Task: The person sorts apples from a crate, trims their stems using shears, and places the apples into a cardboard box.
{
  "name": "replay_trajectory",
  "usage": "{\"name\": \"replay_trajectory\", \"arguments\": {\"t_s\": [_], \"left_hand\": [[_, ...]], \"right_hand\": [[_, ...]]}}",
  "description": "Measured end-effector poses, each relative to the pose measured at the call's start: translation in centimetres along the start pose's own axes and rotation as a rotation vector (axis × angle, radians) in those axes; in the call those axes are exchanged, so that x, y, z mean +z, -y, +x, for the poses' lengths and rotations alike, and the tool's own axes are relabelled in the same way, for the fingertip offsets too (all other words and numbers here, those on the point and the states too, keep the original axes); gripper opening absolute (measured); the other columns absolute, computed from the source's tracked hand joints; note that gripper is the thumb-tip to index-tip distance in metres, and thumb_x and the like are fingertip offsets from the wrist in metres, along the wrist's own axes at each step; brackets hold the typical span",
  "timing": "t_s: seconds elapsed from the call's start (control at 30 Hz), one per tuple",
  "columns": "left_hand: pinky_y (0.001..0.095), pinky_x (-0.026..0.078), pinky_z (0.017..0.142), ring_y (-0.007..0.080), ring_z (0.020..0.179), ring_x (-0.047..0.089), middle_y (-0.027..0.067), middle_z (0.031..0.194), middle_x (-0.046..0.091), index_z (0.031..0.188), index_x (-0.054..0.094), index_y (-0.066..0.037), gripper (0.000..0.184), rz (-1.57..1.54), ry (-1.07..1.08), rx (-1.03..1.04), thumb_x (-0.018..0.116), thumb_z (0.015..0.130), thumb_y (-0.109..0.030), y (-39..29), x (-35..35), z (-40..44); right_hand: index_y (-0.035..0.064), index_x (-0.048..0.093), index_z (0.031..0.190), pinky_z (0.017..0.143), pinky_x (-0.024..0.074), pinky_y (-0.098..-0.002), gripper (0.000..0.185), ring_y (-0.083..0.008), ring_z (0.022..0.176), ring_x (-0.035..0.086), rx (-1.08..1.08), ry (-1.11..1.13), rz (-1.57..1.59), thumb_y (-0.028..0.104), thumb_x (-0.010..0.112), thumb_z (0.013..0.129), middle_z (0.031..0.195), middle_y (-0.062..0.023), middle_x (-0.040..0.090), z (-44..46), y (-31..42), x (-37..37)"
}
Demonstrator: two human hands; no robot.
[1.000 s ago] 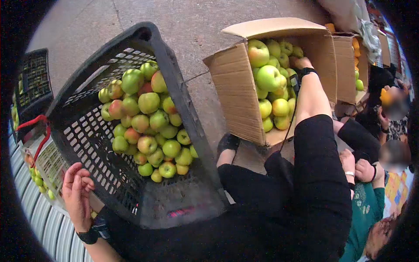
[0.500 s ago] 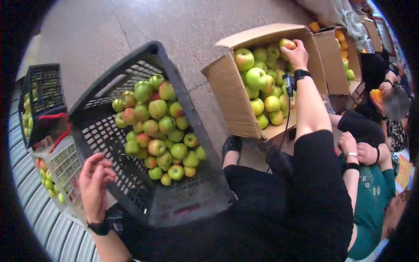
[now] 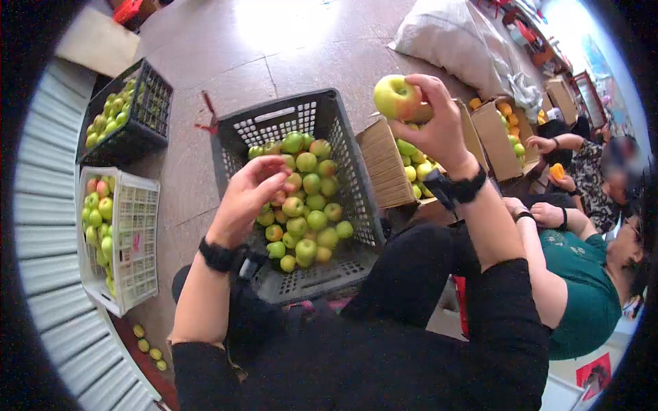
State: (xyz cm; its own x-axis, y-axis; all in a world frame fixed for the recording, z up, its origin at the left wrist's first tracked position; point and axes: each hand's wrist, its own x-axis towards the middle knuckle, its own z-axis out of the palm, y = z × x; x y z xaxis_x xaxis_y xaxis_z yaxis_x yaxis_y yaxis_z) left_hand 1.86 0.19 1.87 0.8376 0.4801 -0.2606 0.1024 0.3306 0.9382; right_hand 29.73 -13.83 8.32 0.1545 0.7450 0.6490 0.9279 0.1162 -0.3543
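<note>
My right hand (image 3: 439, 123) is raised above the cardboard box, its fingers wrapped round a large yellow-green apple (image 3: 396, 98) with a faint red blush. Below it, the cardboard box (image 3: 384, 164) holds more green apples and is partly covered by my arm. My left hand (image 3: 245, 195) hovers over the near left side of a black plastic crate (image 3: 360, 178), fingers half curled and apart, with nothing visible in them. Many green and reddish apples (image 3: 317, 219) lie heaped inside that crate.
To the left stand a white crate (image 3: 137, 240) and another black crate (image 3: 154, 103), both with apples. Several loose apples (image 3: 143, 345) lie on the floor. At right, another cardboard box (image 3: 490, 137) holds fruit, near people seated close by. A large white sack (image 3: 452, 48) lies behind.
My right hand has lifted an apple up from the cardboard box. My left hand has moved right, over the black crate. The camera view has turned.
</note>
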Motion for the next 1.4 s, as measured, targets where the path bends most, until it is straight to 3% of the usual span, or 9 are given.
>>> {"name": "replay_trajectory", "arguments": {"t_s": [0.1, 0.2, 0.33, 0.43, 0.7, 0.83, 0.93, 1.07, 1.4], "left_hand": [[0.0284, 0.052, 0.070, 0.0178, 0.091, 0.060, 0.0116, 0.108, 0.056, 0.118, 0.044, 0.000, 0.035, -0.165, 0.125, -0.033, 0.049, 0.091, -0.022, -0.4, 1.2, -0.9], [0.0341, 0.053, 0.071, 0.0270, 0.095, 0.059, 0.0184, 0.111, 0.054, 0.123, 0.035, -0.003, 0.047, -0.393, 0.449, -0.012, 0.037, 0.094, -0.040, 0.2, 2.0, -2.4], [0.0298, 0.053, 0.061, 0.0207, 0.088, 0.061, 0.0134, 0.107, 0.055, 0.124, 0.035, -0.007, 0.060, -0.567, 0.644, 0.040, 0.035, 0.089, -0.055, -1.0, 2.9, -5.7], [0.0266, 0.052, 0.060, 0.0164, 0.080, 0.060, 0.0081, 0.100, 0.056, 0.123, 0.037, -0.008, 0.056, -0.255, 0.518, 0.134, 0.036, 0.089, -0.053, -1.1, 1.1, -7.2], [0.0221, 0.049, 0.059, 0.0116, 0.080, 0.058, 0.0035, 0.097, 0.058, 0.111, 0.051, -0.008, 0.037, -0.363, 0.049, 0.223, 0.046, 0.090, -0.038, -2.5, -5.5, -6.3], [0.0232, 0.049, 0.055, 0.0130, 0.075, 0.059, 0.0051, 0.093, 0.060, 0.106, 0.053, -0.009, 0.030, -0.541, -0.288, 0.378, 0.053, 0.087, -0.032, -2.9, -10.0, -6.3], [0.0253, 0.048, 0.055, 0.0169, 0.078, 0.060, 0.0065, 0.090, 0.059, 0.100, 0.053, -0.010, 0.026, -0.689, -0.515, 0.465, 0.064, 0.080, -0.022, -4.5, -13.3, -7.4], [0.0288, 0.047, 0.059, 0.0255, 0.089, 0.060, 0.0058, 0.091, 0.058, 0.101, 0.052, -0.010, 0.031, -0.743, -0.496, 0.502, 0.068, 0.074, -0.014, -4.8, -14.3, -8.0], [0.0261, 0.048, 0.061, 0.0192, 0.082, 0.060, 0.0057, 0.087, 0.060, 0.096, 0.054, -0.005, 0.024, -0.747, -0.620, 0.541, 0.067, 0.076, -0.010, -5.4, -12.6, -7.3]], "right_hand": [[0.0063, 0.051, 0.108, 0.083, 0.0463, -0.0321, 0.052, -0.0187, 0.095, 0.057, 0.359, 0.152, 0.412, 0.007, 0.072, 0.061, 0.098, -0.0094, 0.058, -0.2, 8.6, -2.9], [0.0059, 0.053, 0.107, 0.085, 0.0450, -0.0314, 0.050, -0.0176, 0.096, 0.056, 0.258, 0.236, 0.419, 0.007, 0.070, 0.060, 0.097, -0.0086, 0.059, -2.1, 14.3, -2.3], [0.0090, 0.057, 0.104, 0.082, 0.0457, -0.0353, 0.048, -0.0296, 0.096, 0.056, 0.019, 0.326, 0.301, 0.009, 0.073, 0.059, 0.105, -0.0144, 0.055, -3.3, 18.0, 0.8], [0.0116, 0.058, 0.103, 0.082, 0.0463, -0.0355, 0.045, -0.0292, 0.099, 0.055, -0.136, 0.445, 0.244, 0.007, 0.072, 0.060, 0.108, -0.0136, 0.054, -1.7, 18.3, 2.5], [0.0045, 0.057, 0.100, 0.086, 0.0445, -0.0306, 0.034, -0.0226, 0.100, 0.055, -0.196, 0.495, 0.446, 0.008, 0.071, 0.069, 0.109, -0.0121, 0.056, 5.5, 17.7, 11.4], [0.0036, 0.059, 0.101, 0.082, 0.0451, -0.0283, 0.039, -0.0171, 0.093, 0.057, 0.383, 0.580, 0.795, 0.026, 0.072, 0.073, 0.101, -0.0103, 0.061, 11.2, 16.9, 15.9], [0.0046, 0.057, 0.107, 0.083, 0.0456, -0.0331, 0.049, -0.0237, 0.096, 0.058, 0.220, 0.513, 0.276, 0.036, 0.070, 0.071, 0.104, -0.0155, 0.060, 13.9, 12.9, 22.4], [0.0062, 0.051, 0.117, 0.095, 0.0275, -0.0602, 0.065, -0.0396, 0.125, 0.031, -0.173, 0.690, -0.420, 0.044, 0.068, 0.067, 0.134, -0.0232, 0.033, 14.0, 12.6, 27.9], [0.0103, 0.052, 0.121, 0.094, 0.0206, -0.0645, 0.046, -0.0367, 0.118, 0.042, -0.126, 1.287, -1.280, 0.033, 0.056, 0.081, 0.127, -0.0147, 0.048, 14.7, 14.6, 40.3]]}}
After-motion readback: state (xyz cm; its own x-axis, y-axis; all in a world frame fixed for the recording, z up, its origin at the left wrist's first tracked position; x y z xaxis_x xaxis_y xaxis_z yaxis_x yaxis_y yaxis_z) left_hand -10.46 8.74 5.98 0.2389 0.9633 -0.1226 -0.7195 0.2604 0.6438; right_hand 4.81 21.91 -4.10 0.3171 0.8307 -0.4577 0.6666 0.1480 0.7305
